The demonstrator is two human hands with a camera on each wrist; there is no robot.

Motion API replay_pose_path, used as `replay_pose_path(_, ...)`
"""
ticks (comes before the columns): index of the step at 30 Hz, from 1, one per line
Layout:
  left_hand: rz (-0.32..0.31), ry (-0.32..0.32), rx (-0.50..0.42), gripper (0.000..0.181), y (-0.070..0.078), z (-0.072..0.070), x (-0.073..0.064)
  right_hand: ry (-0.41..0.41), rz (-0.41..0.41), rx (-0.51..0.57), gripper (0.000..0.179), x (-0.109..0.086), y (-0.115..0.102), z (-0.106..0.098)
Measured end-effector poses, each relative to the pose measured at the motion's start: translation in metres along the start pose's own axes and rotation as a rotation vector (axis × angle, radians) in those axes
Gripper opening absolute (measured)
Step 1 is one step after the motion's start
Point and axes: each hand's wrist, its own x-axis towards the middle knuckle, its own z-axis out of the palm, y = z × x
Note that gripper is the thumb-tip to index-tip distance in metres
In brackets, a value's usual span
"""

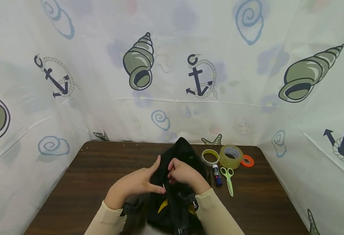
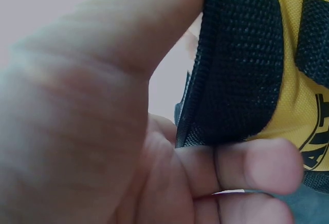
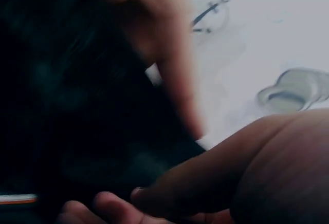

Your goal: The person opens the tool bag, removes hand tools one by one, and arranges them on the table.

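Note:
A black fabric bag (image 1: pixel 177 204) with yellow patches stands near the table's front. Its yellow panel (image 2: pixel 300 54) and black webbing fill the right of the left wrist view. My left hand (image 1: pixel 139 182) grips the bag's rim at the left, the rim lying between thumb and fingers. Over the bag's upper part is my right hand (image 1: pixel 185 173), fingers curled, thumb close to the fingertips. Dark fabric surrounds these fingers in the right wrist view, and whether they pinch any of it is unclear. A thin white and orange strip (image 3: pixel 18 199) shows there.
Right of the bag on the brown table (image 1: pixel 116 156) lie a yellow-lined tape roll (image 1: pixel 203 159), a wide clear tape roll (image 1: pixel 224 160), orange tape (image 1: pixel 250 165), a glue stick (image 1: pixel 217 178) and pale green scissors (image 1: pixel 230 186). Patterned white curtains (image 1: pixel 174 117) enclose the table.

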Motion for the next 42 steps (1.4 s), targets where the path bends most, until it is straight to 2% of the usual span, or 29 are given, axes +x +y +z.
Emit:
replay_pose_path(4, -0.011, 0.003, -0.008, 0.131, 0.0, -0.001, -0.001, -0.037, 0.039, -0.013, 0.02, 0.018, 0.02, 0.009)
replay_pose_path(10, -0.037, 0.009, -0.012, 0.13, 0.001, -0.002, -0.002, -0.213, 0.059, -0.068, 0.061, 0.031, 0.041, 0.014)
replay_pose_path(12, -0.046, 0.011, -0.02, 0.13, 0.002, -0.003, -0.002, -0.246, 0.059, -0.108, 0.068, 0.033, 0.042, 0.013)
replay_pose_path(17, -0.055, 0.013, -0.022, 0.128, 0.003, -0.004, -0.003, -0.254, 0.06, -0.266, 0.05, 0.031, 0.037, 0.009)
replay_pose_path(20, -0.048, 0.011, -0.016, 0.129, 0.003, -0.004, -0.003, -0.203, 0.056, -0.328, 0.035, 0.027, 0.034, 0.009)
replay_pose_path(24, -0.041, 0.008, -0.014, 0.13, 0.003, -0.003, -0.003, -0.147, 0.061, -0.365, 0.026, 0.024, 0.033, 0.01)
replay_pose_path(30, -0.045, 0.013, -0.016, 0.131, 0.003, -0.003, -0.005, -0.285, 0.069, -0.329, 0.023, 0.025, 0.032, 0.01)
replay_pose_path(33, -0.045, 0.009, -0.019, 0.13, 0.003, -0.002, -0.005, -0.298, 0.086, -0.342, 0.02, 0.025, 0.031, 0.011)
replay_pose_path(37, -0.049, 0.006, -0.012, 0.129, 0.003, -0.001, -0.006, -0.254, 0.094, -0.347, 0.013, 0.023, 0.033, 0.013)
replay_pose_path(42, -0.053, 0.021, 0.0, 0.13, 0.003, -0.002, -0.005, -0.123, 0.094, -0.397, 0.01, 0.022, 0.037, 0.011)
